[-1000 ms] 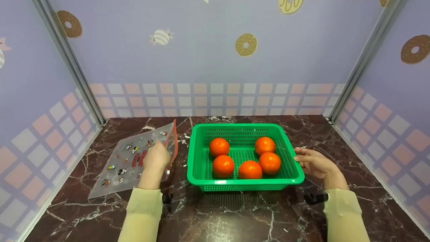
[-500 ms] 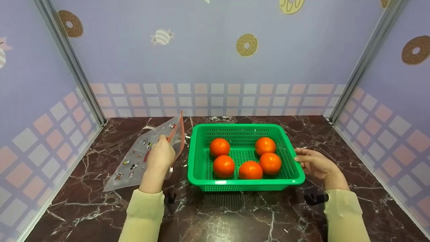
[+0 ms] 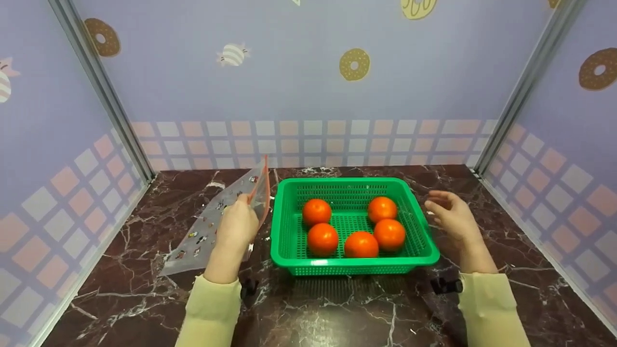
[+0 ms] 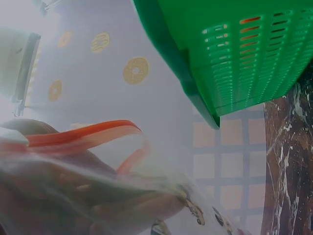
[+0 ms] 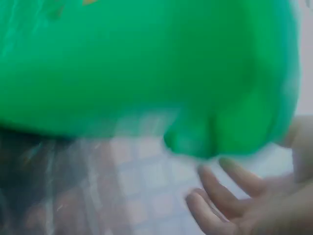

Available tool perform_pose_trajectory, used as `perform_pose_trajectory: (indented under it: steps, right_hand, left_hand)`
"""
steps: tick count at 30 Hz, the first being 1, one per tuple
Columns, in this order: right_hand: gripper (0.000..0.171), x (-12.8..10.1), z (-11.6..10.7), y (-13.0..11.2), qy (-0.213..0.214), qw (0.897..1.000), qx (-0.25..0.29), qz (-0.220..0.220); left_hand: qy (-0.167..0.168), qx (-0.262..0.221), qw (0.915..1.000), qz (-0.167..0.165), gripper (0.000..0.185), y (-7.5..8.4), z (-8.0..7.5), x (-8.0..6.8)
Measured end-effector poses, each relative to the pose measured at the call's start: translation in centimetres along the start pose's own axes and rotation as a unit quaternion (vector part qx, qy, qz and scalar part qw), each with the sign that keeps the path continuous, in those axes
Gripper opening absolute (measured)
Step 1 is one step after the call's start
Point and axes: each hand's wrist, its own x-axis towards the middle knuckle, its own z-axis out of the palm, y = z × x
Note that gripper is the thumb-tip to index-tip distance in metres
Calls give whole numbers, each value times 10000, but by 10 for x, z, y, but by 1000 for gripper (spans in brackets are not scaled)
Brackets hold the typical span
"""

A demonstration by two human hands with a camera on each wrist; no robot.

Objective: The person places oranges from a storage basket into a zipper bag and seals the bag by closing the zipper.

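Note:
My left hand [image 3: 237, 225] grips a clear zip bag [image 3: 207, 231] near its red-edged mouth, which gapes a little towards the basket. The bag carries small printed cartoon figures, and part of it is hidden behind the hand. Just right of it stands a green plastic basket [image 3: 354, 261] with several round orange fruits [image 3: 322, 239] inside. Beyond the basket's right rim my right hand [image 3: 452, 217] is raised, fingers loosely bent and holding nothing. In the right wrist view, blurred, its fingers [image 5: 220, 193] spread beside the green basket wall [image 5: 122, 73].
A dark red marbled tabletop [image 3: 318, 308] lies under everything. Patterned lilac walls [image 3: 299, 96] enclose it at the back and both sides, with metal posts [image 3: 525, 91] in the corners.
The left hand has brought the bag rightwards, closer to the basket, tilting its mouth up. My right hand has let go of the basket's right rim and lifted slightly.

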Motion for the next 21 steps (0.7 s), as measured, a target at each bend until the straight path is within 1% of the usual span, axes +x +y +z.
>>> perform_pose_trajectory:
  steps: [1, 2, 4, 7, 10, 13, 15, 18, 21]
  right_hand:
    - [57, -2, 5, -7, 145, 9998, -65, -117]
    - [55, -5, 11, -15, 186, 9996, -64, -197]
    - [52, -8, 24, -27, 8, 9994, 79, -349]
    - [50, -8, 48, -43, -515, 9969, 341, -484]
    - [49, -6, 76, -60, -1132, 9907, 538, -538]
    - [46, -4, 108, -80, -1669, 9822, 758, -416]
    - [44, -2, 131, -93, -1960, 9770, 799, -273]
    - [44, 1, 164, -110, -2232, 9716, 787, 3]
    - [48, 6, 193, -124, -2379, 9688, 663, 206]
  left_hand:
    - [11, -3, 10000, 2, 41, 1, 1, -1]
    - [17, -14, 10000, -10, 41, 2, 2, -3]
    - [16, -2, 10000, -26, 42, 3, 4, -5]
    - [61, 76, 9999, 36, 41, 7, 8, -6]
    - [114, 238, 9995, 151, 40, 12, 10, -6]
    - [70, 375, 9991, 172, 40, 19, 11, -5]
    - [-6, 362, 9992, 140, 41, 24, 10, -3]
    - [-118, 320, 9994, 101, 42, 32, 9, -2]
    - [-263, 308, 9992, 76, 42, 41, 6, -2]
